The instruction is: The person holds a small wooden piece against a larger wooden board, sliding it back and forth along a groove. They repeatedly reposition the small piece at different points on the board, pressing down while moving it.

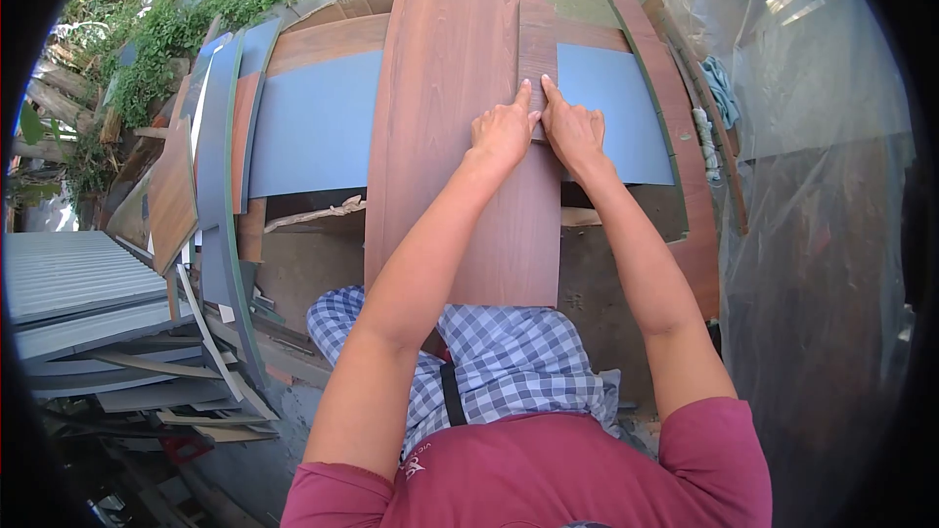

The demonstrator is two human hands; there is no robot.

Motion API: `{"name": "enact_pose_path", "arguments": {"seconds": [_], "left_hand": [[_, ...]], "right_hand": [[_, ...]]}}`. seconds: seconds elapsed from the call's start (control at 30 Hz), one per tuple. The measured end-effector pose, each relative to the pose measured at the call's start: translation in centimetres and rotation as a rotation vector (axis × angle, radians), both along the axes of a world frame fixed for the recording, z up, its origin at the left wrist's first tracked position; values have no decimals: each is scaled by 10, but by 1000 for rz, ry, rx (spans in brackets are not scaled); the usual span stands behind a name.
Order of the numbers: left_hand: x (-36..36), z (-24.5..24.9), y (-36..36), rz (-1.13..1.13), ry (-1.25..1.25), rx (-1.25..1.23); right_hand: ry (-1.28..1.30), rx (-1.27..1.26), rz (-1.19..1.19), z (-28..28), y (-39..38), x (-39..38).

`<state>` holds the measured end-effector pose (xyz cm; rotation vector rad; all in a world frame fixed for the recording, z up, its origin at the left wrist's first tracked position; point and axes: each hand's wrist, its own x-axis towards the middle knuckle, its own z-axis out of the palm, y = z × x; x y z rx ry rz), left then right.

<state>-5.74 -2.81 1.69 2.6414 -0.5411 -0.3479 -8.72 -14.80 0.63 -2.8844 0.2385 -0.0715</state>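
Brown narrow strip [536,39] runs near to far beneath both hands; left hand [504,132] and right hand [575,132] press it flat, fingers [525,90] outstretched, grasping nothing.

View: single, head-worn.
Facing: forward and down.
Range: near; left hand [502,132] and right hand [575,134] sit just above centre.

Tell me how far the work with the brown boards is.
Done: a wide brown board lies flat between two grey panels. In hand: left hand and right hand press a narrow brown strip along its right edge. Left: nothing visibly fastens the strip yet.
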Motion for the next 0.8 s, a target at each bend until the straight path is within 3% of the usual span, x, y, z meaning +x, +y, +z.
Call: {"name": "enact_pose_path", "arguments": {"seconds": [0.4,0.6,0.8], "left_hand": [[74,-11,-26,39,-11,11],[67,-7,-23,59,-8,-11],[20,-8,-2,32,-18,-34]], "right_hand": [[39,-6,-65,-4,-20,75],[53,-10,-71,-6,-17,74],[75,-57,-69,1,4,23]]}}
